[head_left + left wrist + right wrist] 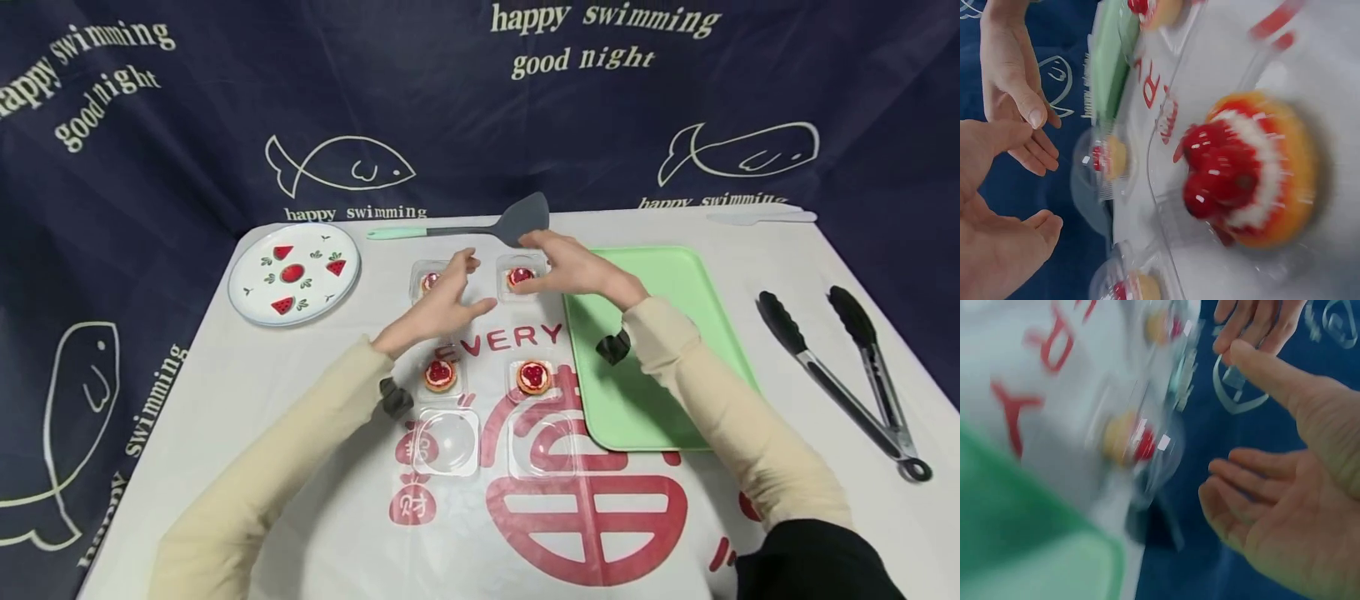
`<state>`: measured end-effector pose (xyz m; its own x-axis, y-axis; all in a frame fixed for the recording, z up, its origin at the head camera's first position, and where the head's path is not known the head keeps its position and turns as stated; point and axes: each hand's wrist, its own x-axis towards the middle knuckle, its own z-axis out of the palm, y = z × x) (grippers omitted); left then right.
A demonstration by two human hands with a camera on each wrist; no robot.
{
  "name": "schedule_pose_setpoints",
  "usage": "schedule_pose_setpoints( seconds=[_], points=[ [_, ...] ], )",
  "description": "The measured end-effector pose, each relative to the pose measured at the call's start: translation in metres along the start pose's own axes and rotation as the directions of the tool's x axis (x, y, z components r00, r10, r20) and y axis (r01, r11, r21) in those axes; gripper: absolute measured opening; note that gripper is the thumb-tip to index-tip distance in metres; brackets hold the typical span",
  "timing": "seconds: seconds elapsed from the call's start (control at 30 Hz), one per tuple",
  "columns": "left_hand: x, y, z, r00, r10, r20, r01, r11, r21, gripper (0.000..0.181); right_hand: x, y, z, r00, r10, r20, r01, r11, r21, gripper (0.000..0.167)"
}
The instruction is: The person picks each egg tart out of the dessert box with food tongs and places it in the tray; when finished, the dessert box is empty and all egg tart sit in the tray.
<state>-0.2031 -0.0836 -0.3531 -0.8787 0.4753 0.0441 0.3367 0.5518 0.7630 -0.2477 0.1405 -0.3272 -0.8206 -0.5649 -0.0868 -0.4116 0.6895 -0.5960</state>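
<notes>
My left hand (pixel 438 310) hovers near the back left tart (pixel 430 282), fingers spread, partly covering it in the head view. My right hand (pixel 576 265) is beside the back right tart (pixel 520 277), thumb and fingers apart. Neither holds anything. Both back tarts sit in clear plastic boxes; domed lids cover them in the right wrist view. Nearer to me, a front left tart (pixel 440 375) and a front right tart (pixel 533 377), topped with red berries, sit in open boxes. Their clear lids (pixel 447 442) lie folded toward me.
A green tray (pixel 660 367) lies under my right forearm. Tongs (pixel 862 383) lie at the right, a white plastic knife (pixel 765 217) at the back right. A spatula (pixel 517 221) lies behind the boxes, and a watermelon-patterned plate (pixel 322 287) at the back left.
</notes>
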Motion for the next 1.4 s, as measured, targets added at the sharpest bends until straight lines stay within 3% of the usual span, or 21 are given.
schedule_pose_setpoints(
  seconds=[0.23, 0.37, 0.53, 0.7, 0.9, 1.1, 1.4],
  points=[
    [0.046, -0.006, 0.015, 0.992, -0.118, 0.042, 0.116, 0.992, 0.049, 0.082, 0.017, 0.032, -0.006, 0.995, 0.028, 0.095, -0.028, 1.000, -0.005, 0.083],
    [0.062, -0.007, 0.024, 0.983, -0.173, 0.064, 0.168, 0.983, 0.081, 0.082, 0.025, 0.039, -0.008, 0.993, 0.027, 0.117, -0.022, 0.999, -0.047, 0.082],
    [0.074, -0.008, 0.031, 0.968, -0.240, 0.066, 0.233, 0.967, 0.106, 0.098, 0.036, 0.046, -0.008, 0.985, 0.040, 0.165, -0.031, 0.998, -0.055, 0.079],
    [0.081, -0.012, 0.039, 0.958, -0.271, 0.091, 0.257, 0.956, 0.143, 0.106, 0.044, 0.053, -0.004, 0.983, 0.013, 0.182, -0.004, 0.999, -0.049, 0.071],
    [0.083, -0.012, 0.043, 0.961, -0.270, 0.060, 0.249, 0.939, 0.238, 0.102, 0.045, 0.052, -0.006, 0.983, 0.010, 0.185, -0.001, 0.999, -0.047, 0.065],
    [0.083, -0.015, 0.046, 0.963, -0.259, 0.075, 0.219, 0.915, 0.340, 0.099, 0.048, 0.054, -0.004, 0.980, 0.027, 0.198, -0.019, 0.999, -0.042, 0.065],
    [0.085, -0.017, 0.045, 0.966, -0.240, 0.093, 0.191, 0.911, 0.365, 0.097, 0.051, 0.057, -0.003, 0.987, -0.024, 0.160, 0.037, 0.996, -0.080, 0.067]
  ],
)
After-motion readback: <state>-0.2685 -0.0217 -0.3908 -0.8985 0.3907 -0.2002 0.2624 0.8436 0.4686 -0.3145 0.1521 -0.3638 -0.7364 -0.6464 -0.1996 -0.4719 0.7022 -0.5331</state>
